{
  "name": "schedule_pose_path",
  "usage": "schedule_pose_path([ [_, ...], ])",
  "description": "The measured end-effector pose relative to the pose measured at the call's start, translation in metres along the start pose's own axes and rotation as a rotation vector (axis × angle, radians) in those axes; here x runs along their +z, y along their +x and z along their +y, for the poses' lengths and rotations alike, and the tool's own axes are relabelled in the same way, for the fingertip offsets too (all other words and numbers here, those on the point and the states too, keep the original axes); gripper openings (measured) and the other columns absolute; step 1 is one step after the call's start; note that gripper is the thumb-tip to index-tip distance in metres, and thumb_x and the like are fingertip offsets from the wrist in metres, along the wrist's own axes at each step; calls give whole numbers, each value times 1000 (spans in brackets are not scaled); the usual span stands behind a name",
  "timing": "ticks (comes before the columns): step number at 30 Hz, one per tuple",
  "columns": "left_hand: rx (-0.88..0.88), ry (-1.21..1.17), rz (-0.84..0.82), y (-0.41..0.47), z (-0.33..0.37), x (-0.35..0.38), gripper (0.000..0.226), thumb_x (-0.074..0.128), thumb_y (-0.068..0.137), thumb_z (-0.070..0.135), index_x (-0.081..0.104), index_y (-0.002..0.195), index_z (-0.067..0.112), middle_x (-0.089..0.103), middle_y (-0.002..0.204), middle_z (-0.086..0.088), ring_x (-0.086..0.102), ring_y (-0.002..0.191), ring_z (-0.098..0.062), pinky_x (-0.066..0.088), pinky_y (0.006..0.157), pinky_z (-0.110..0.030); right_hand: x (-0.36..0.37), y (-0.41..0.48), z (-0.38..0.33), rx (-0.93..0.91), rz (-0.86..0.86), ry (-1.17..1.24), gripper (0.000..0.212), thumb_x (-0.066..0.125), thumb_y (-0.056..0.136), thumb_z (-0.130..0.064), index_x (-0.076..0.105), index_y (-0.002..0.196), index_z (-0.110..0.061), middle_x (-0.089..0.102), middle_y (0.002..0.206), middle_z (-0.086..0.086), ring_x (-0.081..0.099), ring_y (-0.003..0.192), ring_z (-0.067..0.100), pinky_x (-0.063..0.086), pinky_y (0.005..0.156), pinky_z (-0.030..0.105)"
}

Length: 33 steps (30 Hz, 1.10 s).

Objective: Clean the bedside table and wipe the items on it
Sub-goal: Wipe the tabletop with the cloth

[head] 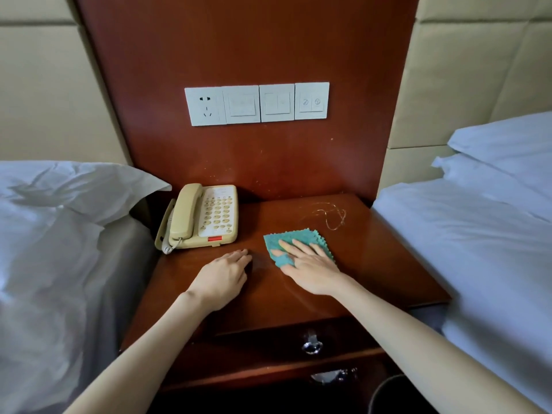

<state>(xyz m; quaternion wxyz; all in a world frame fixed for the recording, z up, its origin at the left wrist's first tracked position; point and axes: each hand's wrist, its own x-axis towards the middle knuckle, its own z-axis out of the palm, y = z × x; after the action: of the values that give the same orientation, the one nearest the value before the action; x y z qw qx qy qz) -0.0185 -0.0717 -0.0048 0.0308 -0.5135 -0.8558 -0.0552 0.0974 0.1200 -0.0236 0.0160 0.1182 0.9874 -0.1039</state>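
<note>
Bedding, white and rumpled, on the left bed (44, 234) and the right bed (463, 234), hard against either side of the bedside table (373, 264). Behind the table, rising from its back edge, red-brown wood panel (239, 40); bore a row of four white wall plates (257, 104) high above the table top, a socket at the left end, switches on the rest. On the table's back left corner, cream telephone (206, 216), handset cradled along its left side, keypad to the right, red tab at its near edge. Over the table's near half, left of centre, left hand (222, 276): rested palm down on the bare wood, fingers loosely extended, grasped nothing. Toward the table's middle, right hand (310, 270): pressed flat on a teal cloth (295, 239), fingers straight and spread rather than curled round it, though a fold of fabric rode up between two of them. Zigzag-edged, spread on the table's centre, clear of the telephone. In the table's front, below the top, metal drawer pull (312, 345). On the table's back right part, just beyond the cloth and apart from it, thin pale strand (334, 218), looped on the wood.
</note>
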Motion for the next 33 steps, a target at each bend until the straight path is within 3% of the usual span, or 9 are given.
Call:
schedule_pose_path([
  [3,-66,-8,-33,6,4,-8,44,36,96,26,45,139,17,40,149,-2,40,135,-21,36,107,-32,-1,-6,3,1,-11,9,51,15,99,-41,6,149,-45,-6,159,-19,-10,146,6,-8,117,41],
  [5,-94,33,-31,11,11,-14,36,37,95,28,56,122,15,55,132,-5,54,118,-28,45,94,-37,-1,-7,4,-1,-15,6,51,14,99,-42,6,149,-44,-6,159,-18,-10,146,6,-8,118,41],
  [8,-134,30,-8,18,23,-13,30,38,93,28,58,110,14,59,116,-4,58,104,-31,47,84,-38,-3,-3,6,-3,-14,6,51,13,99,-42,5,149,-43,-6,159,-18,-10,146,6,-7,118,41],
  [14,-74,2,81,22,32,3,34,39,94,28,53,121,12,54,125,-3,53,112,-24,44,92,-36,-6,15,19,35,-4,9,51,13,100,-40,6,150,-43,-5,160,-16,-9,146,8,-6,117,42],
  [20,39,76,119,26,26,9,36,35,95,30,55,117,11,56,123,-4,57,107,-24,45,91,-34,-11,50,36,65,6,-9,52,13,99,-41,8,151,-41,-3,160,-15,-6,147,9,-4,117,42],
  [33,49,-51,162,32,18,20,46,36,96,35,44,138,16,41,148,-1,37,136,-17,27,112,-27,-31,159,72,145,24,-16,54,14,99,-43,10,152,-35,2,161,-12,-1,148,14,-2,117,44],
])
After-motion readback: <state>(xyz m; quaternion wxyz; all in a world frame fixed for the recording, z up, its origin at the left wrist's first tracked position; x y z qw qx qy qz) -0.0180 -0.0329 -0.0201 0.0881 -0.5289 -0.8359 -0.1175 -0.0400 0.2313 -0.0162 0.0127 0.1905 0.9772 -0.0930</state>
